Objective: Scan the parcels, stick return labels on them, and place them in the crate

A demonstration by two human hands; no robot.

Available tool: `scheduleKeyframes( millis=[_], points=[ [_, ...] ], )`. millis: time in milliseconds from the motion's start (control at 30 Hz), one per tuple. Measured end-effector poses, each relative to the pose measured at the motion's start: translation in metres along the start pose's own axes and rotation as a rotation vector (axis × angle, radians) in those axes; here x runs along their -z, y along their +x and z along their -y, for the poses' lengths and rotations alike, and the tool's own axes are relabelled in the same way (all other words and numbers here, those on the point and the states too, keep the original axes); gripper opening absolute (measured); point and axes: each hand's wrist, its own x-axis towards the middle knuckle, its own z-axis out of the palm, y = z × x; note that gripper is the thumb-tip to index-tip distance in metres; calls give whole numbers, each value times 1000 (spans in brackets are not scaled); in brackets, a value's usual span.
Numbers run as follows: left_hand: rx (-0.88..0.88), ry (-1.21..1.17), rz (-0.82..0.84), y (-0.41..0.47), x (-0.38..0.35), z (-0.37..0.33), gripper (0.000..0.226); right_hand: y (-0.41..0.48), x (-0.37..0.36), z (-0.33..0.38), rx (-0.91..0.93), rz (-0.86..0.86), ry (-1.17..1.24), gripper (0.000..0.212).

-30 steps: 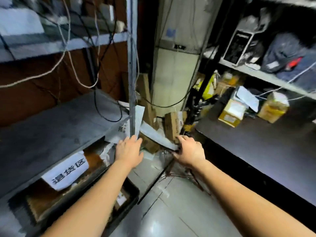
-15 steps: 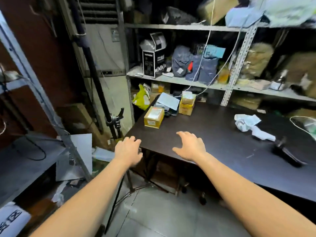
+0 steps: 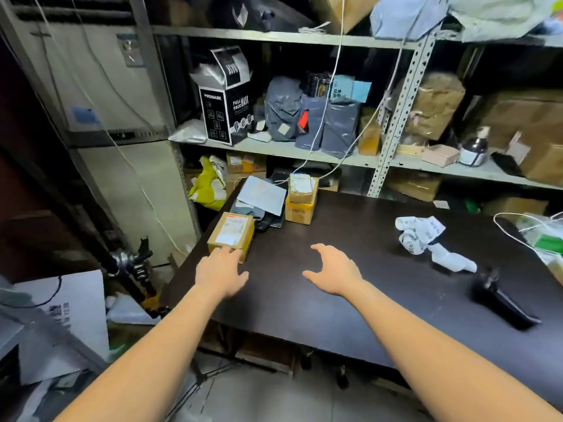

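Note:
A small brown parcel (image 3: 232, 234) with a white shipping label lies near the left edge of the dark table (image 3: 350, 269). My left hand (image 3: 220, 273) reaches over the table with straight fingers, its fingertips at the parcel's near side. My right hand (image 3: 333, 271) hovers over the table's middle, fingers spread and relaxed, holding nothing. Two more brown parcels (image 3: 301, 197) are stacked further back, beside a grey mailer bag (image 3: 262, 196). A black scanner (image 3: 502, 303) lies at the table's right. No crate is in view.
Crumpled white label backing (image 3: 422, 236) lies on the table at the right. Metal shelving (image 3: 399, 117) packed with boxes and bags stands behind the table. A black tripod (image 3: 134, 269) and a white board (image 3: 70, 315) stand on the floor to the left.
The view has swung right from the left shelf and floor to the table. Both hands have moved forward over the table, the left one reaching the near parcel.

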Motion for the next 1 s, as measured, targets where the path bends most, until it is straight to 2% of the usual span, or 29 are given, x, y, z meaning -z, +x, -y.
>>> scheduleKeyframes(
  millis=[400, 467, 567, 633, 733, 833, 1000],
  points=[
    [193, 8, 138, 133, -43, 75, 58, 192, -64, 44, 135, 197, 81, 75],
    [247, -66, 170, 155, -52, 82, 58, 228, -80, 50, 151, 239, 145, 78],
    [363, -331, 202, 184, -67, 91, 68, 268, -103, 61, 100, 307, 341, 83],
    [438, -521, 196, 202, -77, 97, 70, 288, -120, 67, 34, 317, 492, 72],
    [532, -700, 137, 214, -90, 103, 46, 302, -138, 74, -38, 274, 645, 46],
    [527, -732, 94, 216, -95, 105, 28, 305, -141, 78, -63, 257, 744, 35],
    [468, -753, 90, 206, -91, 103, 23, 301, -137, 82, -37, 267, 780, 22]
  ],
)
